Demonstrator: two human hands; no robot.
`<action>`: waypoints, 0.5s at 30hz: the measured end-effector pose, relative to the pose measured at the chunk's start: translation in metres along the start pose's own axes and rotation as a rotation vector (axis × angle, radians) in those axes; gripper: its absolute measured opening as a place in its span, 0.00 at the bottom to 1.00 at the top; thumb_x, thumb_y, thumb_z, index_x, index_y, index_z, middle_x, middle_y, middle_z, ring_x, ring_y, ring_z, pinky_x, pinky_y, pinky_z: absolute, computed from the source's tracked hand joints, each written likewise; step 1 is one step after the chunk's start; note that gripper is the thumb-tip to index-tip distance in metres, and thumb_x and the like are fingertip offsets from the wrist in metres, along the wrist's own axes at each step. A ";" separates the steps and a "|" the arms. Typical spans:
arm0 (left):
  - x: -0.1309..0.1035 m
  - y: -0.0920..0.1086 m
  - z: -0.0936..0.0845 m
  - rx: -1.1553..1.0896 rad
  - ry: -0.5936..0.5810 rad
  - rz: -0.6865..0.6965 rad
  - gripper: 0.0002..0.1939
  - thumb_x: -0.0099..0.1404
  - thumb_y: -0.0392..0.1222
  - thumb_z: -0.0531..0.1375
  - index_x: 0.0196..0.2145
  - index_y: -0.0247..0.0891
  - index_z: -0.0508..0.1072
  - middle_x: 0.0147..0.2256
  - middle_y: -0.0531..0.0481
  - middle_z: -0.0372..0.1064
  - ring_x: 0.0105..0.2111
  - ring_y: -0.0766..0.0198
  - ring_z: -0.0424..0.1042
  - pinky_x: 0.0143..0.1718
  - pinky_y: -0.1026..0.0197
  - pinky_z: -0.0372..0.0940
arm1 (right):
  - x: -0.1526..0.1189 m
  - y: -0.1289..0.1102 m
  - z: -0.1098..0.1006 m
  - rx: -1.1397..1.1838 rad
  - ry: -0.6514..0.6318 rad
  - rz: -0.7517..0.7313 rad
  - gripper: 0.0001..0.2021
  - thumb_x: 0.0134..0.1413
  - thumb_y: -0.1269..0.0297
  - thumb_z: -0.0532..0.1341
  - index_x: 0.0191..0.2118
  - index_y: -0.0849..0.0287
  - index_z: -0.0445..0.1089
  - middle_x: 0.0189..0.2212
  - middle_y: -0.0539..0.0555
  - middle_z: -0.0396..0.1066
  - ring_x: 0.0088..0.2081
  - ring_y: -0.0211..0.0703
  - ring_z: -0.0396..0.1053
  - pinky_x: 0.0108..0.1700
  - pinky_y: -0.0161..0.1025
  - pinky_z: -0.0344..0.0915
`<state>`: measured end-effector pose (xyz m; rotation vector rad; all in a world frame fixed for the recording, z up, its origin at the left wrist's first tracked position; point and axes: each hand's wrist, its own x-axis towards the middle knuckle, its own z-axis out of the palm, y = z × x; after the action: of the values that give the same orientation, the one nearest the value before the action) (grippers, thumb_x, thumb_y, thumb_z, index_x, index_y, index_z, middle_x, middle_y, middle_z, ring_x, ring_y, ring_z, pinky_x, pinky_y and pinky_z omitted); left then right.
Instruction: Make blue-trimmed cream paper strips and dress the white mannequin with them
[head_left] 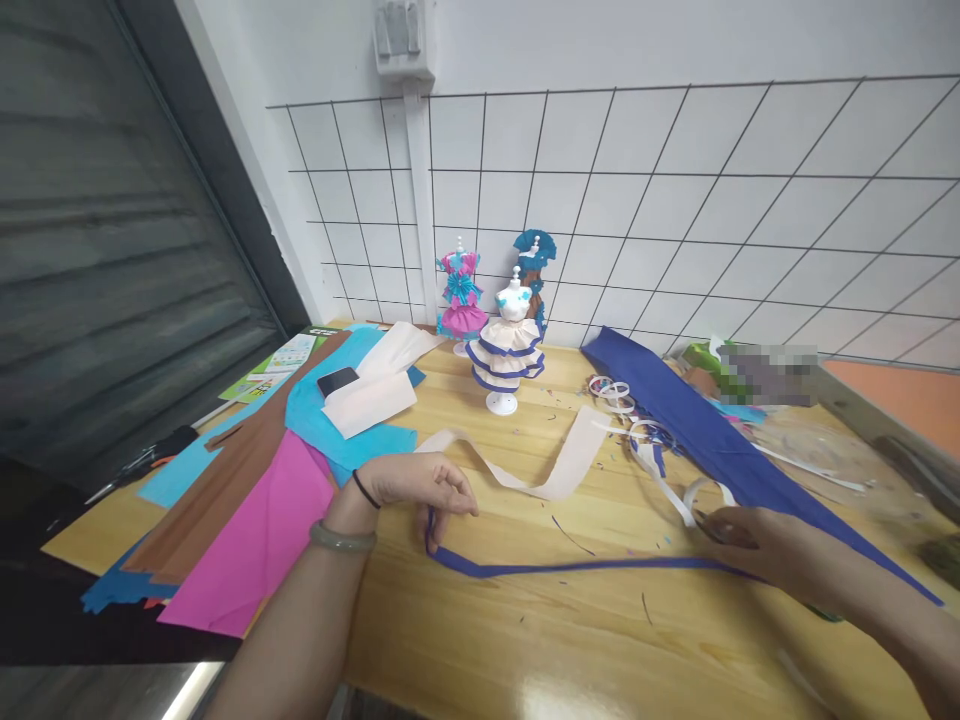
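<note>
My left hand (431, 490) is closed, with fingers curled round one end of a narrow blue paper strip (555, 568). The strip runs right across the wooden table and passes under my right hand (750, 540). That hand's fingers are bent together beside curls of white tape (660, 470); what they pinch is hidden. Beyond my left hand lies a wavy cream paper strip (517, 485). A small white dress form (515, 300) stands behind it, wearing a tiered cream skirt (506, 355) with blue edging.
Two more dressed forms stand behind: a pink-and-turquoise one (461, 290) and a teal-and-brown one (536, 255). Brown, turquoise and magenta paper sheets (259, 530), with a phone (337, 381), lie left. A long blue sheet (675, 440), paper scraps and clear plastic (832, 460) lie right.
</note>
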<state>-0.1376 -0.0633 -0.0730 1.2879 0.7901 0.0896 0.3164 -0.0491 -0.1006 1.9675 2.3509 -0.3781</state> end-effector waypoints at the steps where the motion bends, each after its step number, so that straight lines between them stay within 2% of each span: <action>1: 0.000 0.001 0.001 -0.003 -0.003 -0.004 0.21 0.55 0.55 0.61 0.41 0.37 0.70 0.21 0.51 0.73 0.21 0.64 0.73 0.23 0.66 0.65 | 0.001 -0.004 -0.003 0.018 -0.006 -0.013 0.07 0.49 0.53 0.56 0.30 0.43 0.71 0.28 0.56 0.74 0.28 0.49 0.72 0.31 0.44 0.67; 3: 0.000 0.002 0.002 -0.002 0.001 -0.001 0.22 0.55 0.56 0.61 0.41 0.37 0.70 0.22 0.49 0.73 0.22 0.64 0.73 0.23 0.66 0.65 | 0.003 -0.018 -0.010 0.040 0.034 -0.039 0.10 0.51 0.53 0.54 0.36 0.46 0.70 0.32 0.57 0.74 0.30 0.50 0.72 0.33 0.46 0.67; 5: 0.000 0.004 0.003 0.003 0.025 0.014 0.22 0.55 0.56 0.61 0.40 0.36 0.71 0.23 0.48 0.74 0.23 0.64 0.74 0.24 0.66 0.65 | 0.006 -0.044 -0.016 0.033 0.140 -0.119 0.14 0.53 0.55 0.53 0.42 0.49 0.70 0.36 0.58 0.74 0.35 0.51 0.72 0.36 0.47 0.68; 8: -0.001 0.005 0.002 0.031 0.144 0.093 0.21 0.55 0.54 0.62 0.41 0.35 0.71 0.23 0.48 0.73 0.23 0.64 0.73 0.24 0.66 0.64 | 0.015 -0.094 -0.023 0.019 0.259 -0.423 0.16 0.55 0.59 0.53 0.47 0.55 0.68 0.45 0.59 0.70 0.46 0.53 0.68 0.44 0.48 0.66; 10: -0.001 0.005 -0.001 0.067 0.377 0.228 0.23 0.56 0.53 0.62 0.44 0.34 0.70 0.21 0.50 0.71 0.21 0.66 0.71 0.23 0.66 0.62 | 0.023 -0.127 -0.024 0.036 0.264 -0.625 0.18 0.54 0.61 0.56 0.51 0.56 0.65 0.47 0.59 0.68 0.49 0.51 0.65 0.49 0.48 0.64; 12: 0.000 0.004 -0.006 0.141 0.714 0.411 0.25 0.56 0.53 0.61 0.47 0.34 0.69 0.24 0.50 0.71 0.23 0.67 0.70 0.26 0.65 0.63 | 0.031 -0.153 -0.023 0.040 0.233 -0.761 0.20 0.53 0.63 0.58 0.53 0.57 0.63 0.49 0.58 0.67 0.51 0.50 0.62 0.51 0.47 0.62; 14: 0.002 0.002 -0.012 0.297 0.998 0.510 0.29 0.53 0.52 0.63 0.51 0.37 0.67 0.34 0.47 0.72 0.34 0.63 0.71 0.36 0.61 0.65 | 0.039 -0.171 -0.022 0.026 0.184 -0.831 0.21 0.51 0.63 0.60 0.52 0.58 0.64 0.49 0.59 0.67 0.53 0.51 0.59 0.52 0.47 0.59; 15: 0.003 0.001 -0.014 0.409 1.066 0.495 0.33 0.51 0.51 0.64 0.53 0.38 0.65 0.41 0.45 0.70 0.41 0.60 0.69 0.44 0.58 0.63 | 0.043 -0.177 -0.022 0.013 0.151 -0.850 0.20 0.50 0.63 0.61 0.50 0.58 0.66 0.48 0.59 0.67 0.53 0.52 0.59 0.52 0.47 0.59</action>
<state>-0.1434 -0.0498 -0.0743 1.8046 1.4044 1.1333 0.1379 -0.0313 -0.0606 0.9119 3.1751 -0.2674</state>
